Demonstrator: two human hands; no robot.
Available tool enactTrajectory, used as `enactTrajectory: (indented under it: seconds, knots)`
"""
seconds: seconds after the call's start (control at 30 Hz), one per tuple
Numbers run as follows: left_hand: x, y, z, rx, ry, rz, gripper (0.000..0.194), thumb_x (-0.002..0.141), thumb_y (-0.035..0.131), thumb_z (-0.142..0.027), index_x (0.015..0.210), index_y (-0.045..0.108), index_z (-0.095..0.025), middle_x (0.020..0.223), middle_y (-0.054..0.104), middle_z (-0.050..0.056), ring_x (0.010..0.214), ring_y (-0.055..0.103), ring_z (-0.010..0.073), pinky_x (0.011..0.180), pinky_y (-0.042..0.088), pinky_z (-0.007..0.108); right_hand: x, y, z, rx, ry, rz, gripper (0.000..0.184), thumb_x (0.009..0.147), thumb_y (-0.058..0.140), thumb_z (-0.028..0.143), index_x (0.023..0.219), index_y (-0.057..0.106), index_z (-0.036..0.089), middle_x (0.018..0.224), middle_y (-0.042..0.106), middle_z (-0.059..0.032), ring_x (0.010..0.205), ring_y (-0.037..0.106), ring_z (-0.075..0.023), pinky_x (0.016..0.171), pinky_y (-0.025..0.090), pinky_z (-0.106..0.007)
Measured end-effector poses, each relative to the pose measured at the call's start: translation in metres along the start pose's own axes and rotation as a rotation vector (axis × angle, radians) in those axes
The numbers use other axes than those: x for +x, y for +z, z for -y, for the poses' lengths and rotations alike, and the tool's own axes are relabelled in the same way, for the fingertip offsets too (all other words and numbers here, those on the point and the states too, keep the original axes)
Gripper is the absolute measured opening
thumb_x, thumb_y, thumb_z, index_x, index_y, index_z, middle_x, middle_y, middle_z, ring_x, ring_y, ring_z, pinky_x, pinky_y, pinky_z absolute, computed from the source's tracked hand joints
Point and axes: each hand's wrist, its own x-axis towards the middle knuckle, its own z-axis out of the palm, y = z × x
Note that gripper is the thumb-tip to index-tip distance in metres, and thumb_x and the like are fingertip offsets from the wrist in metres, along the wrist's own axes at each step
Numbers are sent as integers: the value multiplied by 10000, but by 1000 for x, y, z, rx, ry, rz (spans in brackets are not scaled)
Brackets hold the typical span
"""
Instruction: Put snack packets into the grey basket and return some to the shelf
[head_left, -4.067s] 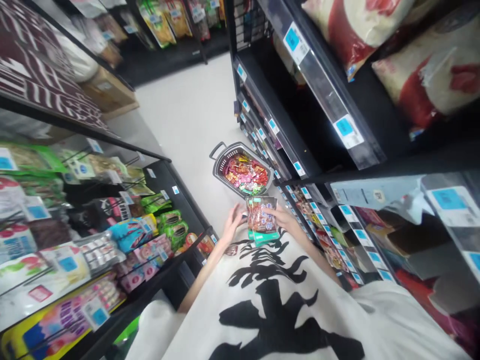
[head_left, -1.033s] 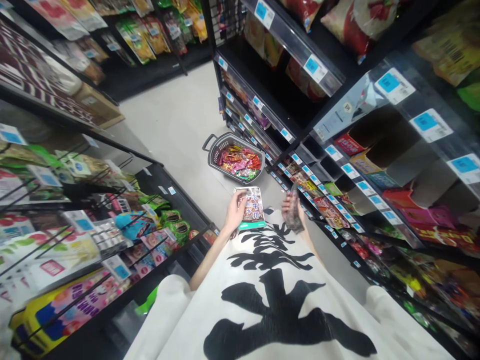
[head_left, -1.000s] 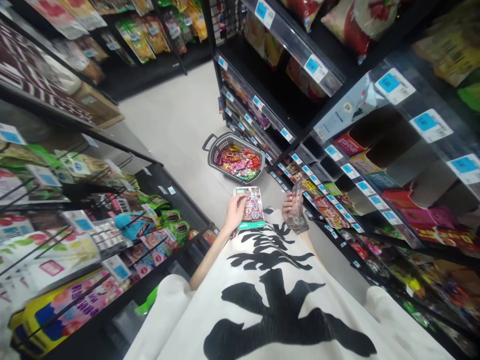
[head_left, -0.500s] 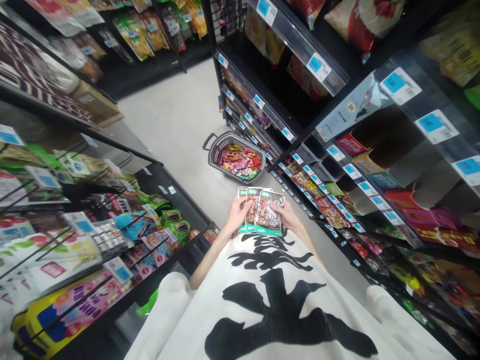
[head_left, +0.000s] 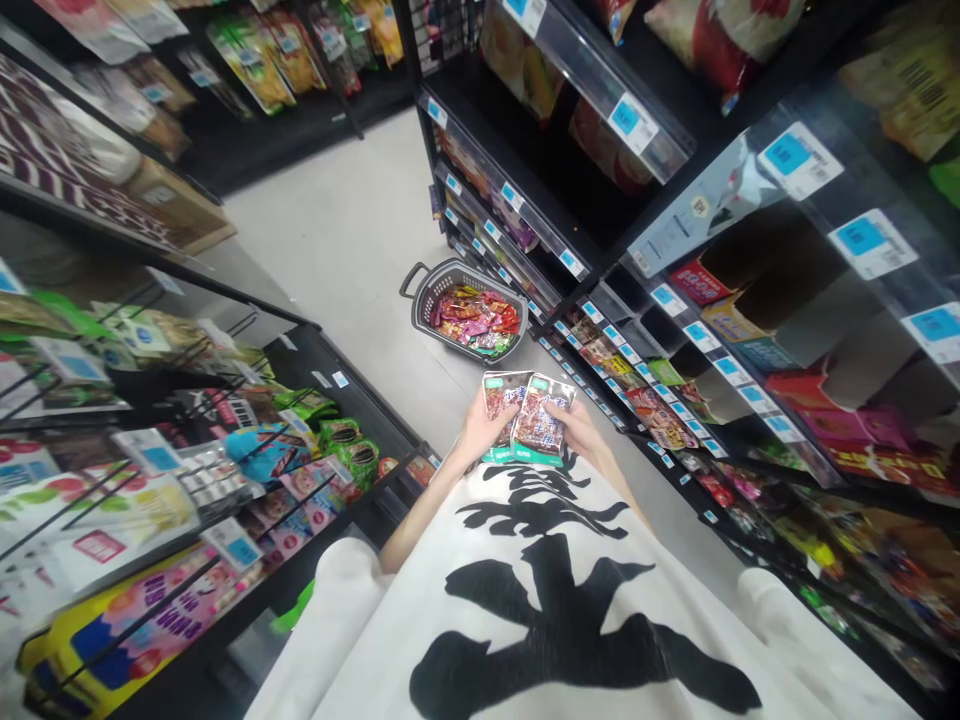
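Note:
In front of my shirt, both hands hold flat snack packets with dark, green-edged wrappers and blue lettering. My left hand is closed on the left snack packet, its thumb lying across the front. The right snack packet overlaps it and sits in my right hand, thumb on its face. Whether further packets lie behind these two is hard to see. Just beyond the hands a grey shopping basket stands on the floor, holding many small colourful wrapped snacks.
Shelves with bagged snacks on hooks line the left side. On the right, a tall black shelf unit carries boxes, bags and blue price tags. A brown carton stands at the far left of the grey floor.
The packets have been squared up: the left ones were fanned out in several layers and now overlap more closely. My hands stay at nearly the same place; the view has shifted slightly.

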Motion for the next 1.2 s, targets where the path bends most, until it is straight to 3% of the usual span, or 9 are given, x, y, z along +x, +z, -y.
enactTrajectory:
  seconds: [0.2, 0.27, 0.37, 0.47, 0.67, 0.83, 0.93, 1.03, 1.2]
  knots:
    - [0, -1, 0, 26, 37, -138, 764, 890, 767, -453, 1542, 423, -251, 1483, 589, 129, 1402, 553, 299, 1240, 364, 485, 1, -19, 4, 124, -35, -75, 499, 611, 993, 358, 1019, 733, 232, 971, 816, -28, 907, 777, -243, 916, 638, -402]
    - [1, -4, 0, 78, 97, -152, 650, 914, 738, -444, 1500, 523, -266, 1519, 555, 121, 1460, 493, 302, 1275, 311, 487, 1, -31, 7, 199, -59, -89, 417, 659, 964, 396, 964, 723, 246, 921, 792, -8, 865, 759, -206, 873, 640, -357]
    - [4, -7, 1, 135, 122, -102, 360, 953, 673, -435, 1256, 746, -255, 1403, 630, 116, 1352, 575, 301, 1233, 371, 487, 1, -42, 11, 303, -123, -62, 351, 722, 909, 496, 894, 695, 278, 821, 727, 17, 778, 717, -159, 744, 626, -277]
    - [6, -7, 3, 103, 104, -56, 314, 955, 657, -462, 1121, 809, -242, 1280, 702, 109, 1235, 630, 295, 1180, 421, 483, 4, -34, 11, 306, -136, -49, 403, 689, 909, 562, 894, 690, 293, 798, 707, 30, 752, 695, -151, 671, 602, -254]
    - [6, -4, 2, -13, 69, 0, 566, 1003, 474, -656, 904, 799, -204, 1071, 747, 89, 1202, 614, 302, 1149, 427, 451, 10, 9, 3, 44, -119, -67, 502, 574, 1000, 388, 968, 733, 232, 888, 799, -14, 908, 759, -247, 879, 623, -381]
    - [2, -7, 0, 40, 37, 0, 455, 898, 702, -596, 1103, 780, -197, 1136, 730, 94, 1137, 639, 293, 1082, 464, 419, 4, 10, 8, -8, -105, -11, 524, 549, 1013, 330, 979, 740, 207, 910, 820, -27, 874, 775, -251, 872, 632, -385]
    - [-1, -6, 3, 57, 44, -7, 451, 891, 727, -540, 1184, 733, -199, 1171, 723, 98, 1157, 643, 298, 1083, 461, 428, 2, -1, 10, 6, -103, -14, 507, 588, 1002, 321, 1009, 741, 212, 956, 828, -26, 843, 777, -232, 838, 640, -365]
    - [-3, -6, 10, -3, 13, -18, 464, 954, 645, -519, 1302, 622, -213, 1227, 708, 90, 1169, 653, 283, 1073, 475, 429, 3, -19, 8, 189, -107, -13, 418, 657, 959, 184, 1016, 747, 214, 964, 834, -20, 801, 782, -199, 758, 646, -301]
    - [-4, -9, 14, -3, -47, -56, 524, 946, 648, -500, 1357, 506, -207, 1212, 696, 90, 1106, 681, 270, 1047, 511, 434, -1, -50, 14, 835, -98, 267, 341, 808, 772, 78, 1099, 731, 249, 818, 802, 59, 547, 687, -86, 492, 534, -156]
